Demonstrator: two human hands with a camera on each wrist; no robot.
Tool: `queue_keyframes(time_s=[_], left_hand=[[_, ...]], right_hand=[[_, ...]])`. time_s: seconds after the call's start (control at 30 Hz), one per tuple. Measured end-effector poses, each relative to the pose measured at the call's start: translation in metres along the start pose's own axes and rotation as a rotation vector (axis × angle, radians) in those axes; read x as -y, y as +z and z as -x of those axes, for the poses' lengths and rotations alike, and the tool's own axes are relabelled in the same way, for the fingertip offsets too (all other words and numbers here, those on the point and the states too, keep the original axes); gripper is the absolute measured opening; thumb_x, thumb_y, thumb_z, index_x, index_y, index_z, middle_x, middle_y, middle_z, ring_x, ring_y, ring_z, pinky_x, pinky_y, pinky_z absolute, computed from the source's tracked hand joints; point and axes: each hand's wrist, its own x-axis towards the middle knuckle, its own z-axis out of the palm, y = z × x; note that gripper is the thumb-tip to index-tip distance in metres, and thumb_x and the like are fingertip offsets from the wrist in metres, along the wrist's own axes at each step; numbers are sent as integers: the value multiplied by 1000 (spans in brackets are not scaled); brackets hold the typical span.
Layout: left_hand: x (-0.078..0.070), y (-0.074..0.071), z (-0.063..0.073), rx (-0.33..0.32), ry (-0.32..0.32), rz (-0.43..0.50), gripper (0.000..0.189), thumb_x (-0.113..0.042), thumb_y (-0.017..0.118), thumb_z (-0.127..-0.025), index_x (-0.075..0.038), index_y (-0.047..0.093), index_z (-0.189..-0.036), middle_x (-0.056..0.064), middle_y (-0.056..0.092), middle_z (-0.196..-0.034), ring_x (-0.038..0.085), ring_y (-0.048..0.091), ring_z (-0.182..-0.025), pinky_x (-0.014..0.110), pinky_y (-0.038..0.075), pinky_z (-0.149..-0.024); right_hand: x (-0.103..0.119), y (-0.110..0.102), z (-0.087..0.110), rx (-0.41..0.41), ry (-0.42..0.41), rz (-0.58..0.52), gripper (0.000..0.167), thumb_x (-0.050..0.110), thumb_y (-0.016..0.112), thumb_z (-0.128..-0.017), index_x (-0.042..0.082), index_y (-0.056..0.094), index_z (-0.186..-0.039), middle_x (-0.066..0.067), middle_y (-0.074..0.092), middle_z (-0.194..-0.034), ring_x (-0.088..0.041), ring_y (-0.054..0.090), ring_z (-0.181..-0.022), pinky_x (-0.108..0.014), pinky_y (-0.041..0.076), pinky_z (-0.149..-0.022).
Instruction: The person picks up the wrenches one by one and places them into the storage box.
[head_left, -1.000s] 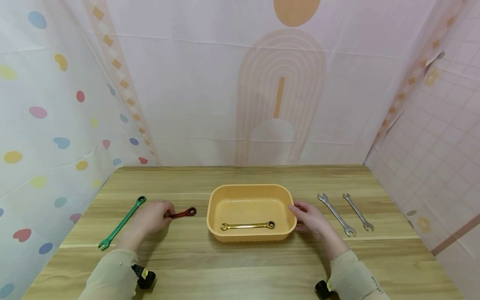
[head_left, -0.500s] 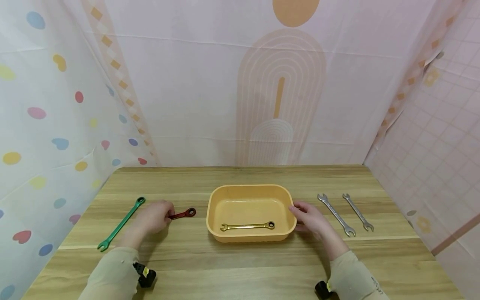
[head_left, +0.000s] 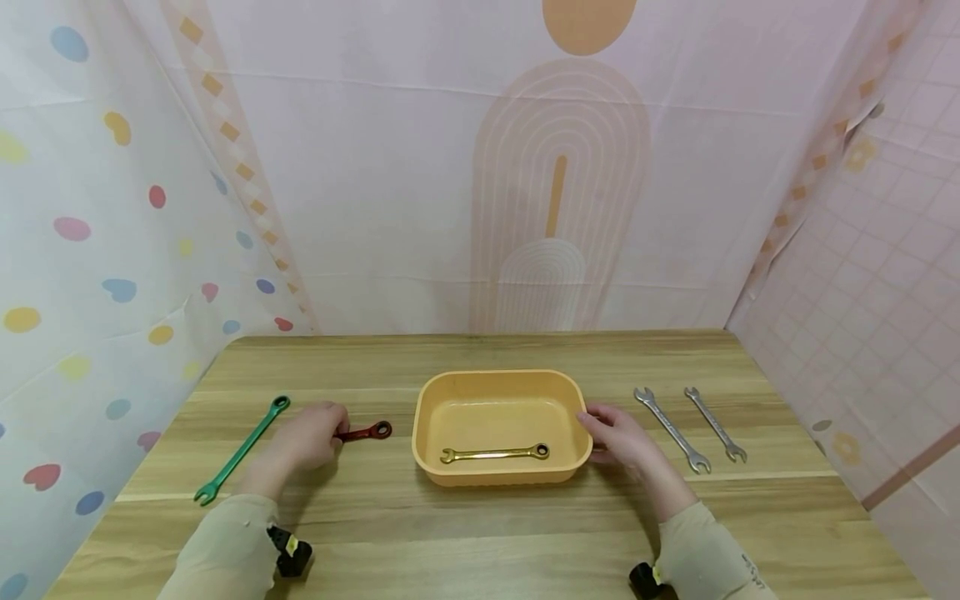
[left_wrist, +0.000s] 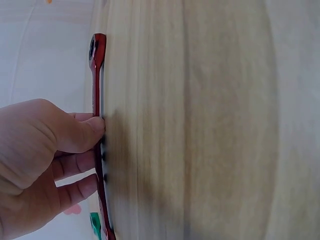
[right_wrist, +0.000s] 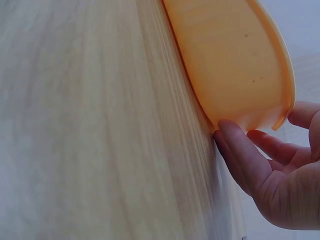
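Note:
My left hand (head_left: 307, 437) pinches a red ratcheting combination wrench (left_wrist: 98, 90) between thumb and fingers. The wrench lies low, along the wooden tabletop; its ring end (head_left: 382, 430) points toward the bin, and the hand hides its other end in the head view. My right hand (head_left: 618, 435) holds the right end of a yellow plastic bin (head_left: 498, 479), thumb at the rim and fingertips against the outer wall (right_wrist: 230, 65). Inside the bin, near its front wall, lies a gold combination wrench (head_left: 495, 453).
A green combination wrench (head_left: 242, 450) lies slanted left of my left hand. Two silver open-end wrenches, a larger one (head_left: 672, 429) and a smaller one (head_left: 716, 423), lie to the right of my right hand. Patterned cloth (head_left: 390, 208) hangs behind the wooden table (head_left: 465, 542).
The red wrench's ring end has dipped slightly toward the near edge. Both hands and the bin keep nearly the same place; the head view has shifted a little.

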Motion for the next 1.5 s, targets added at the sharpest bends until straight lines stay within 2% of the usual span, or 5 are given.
queue_keyframes(time_s=[0.23,0.7,1.23,1.5], left_hand=[[0,1,1,5,-5,-4,18,2,71,-84,-10,58,-89,2,56,-86,22,54,-79,45,49,-69],[-4,-1,4,-5,14,-25,17,1,71,-86,-8,57,-90,3,56,-86,24,55,-81,45,50,-70],[0,5,5,-51,3,-36,16,3,70,-87,-7,58,-91,3,57,-87,27,57,-87,47,51,-75],[0,4,7,-83,30,-54,19,3,72,-85,-8,58,-88,3,55,-84,25,55,-82,45,50,-73]], right_hand=[[0,1,1,18,-5,4,49,18,52,-104,-15,41,-139,-28,55,-123,-25,65,-96,-37,59,-74],[0,1,0,-11,10,20,48,18,52,-104,-14,43,-138,-27,56,-122,-24,65,-95,-36,59,-74],[-2,1,-2,-20,23,10,46,18,53,-103,-12,46,-137,-24,57,-120,-22,65,-93,-35,59,-74],[-1,1,1,-9,17,7,48,19,53,-103,-14,44,-138,-25,57,-120,-23,65,-93,-35,59,-74]])
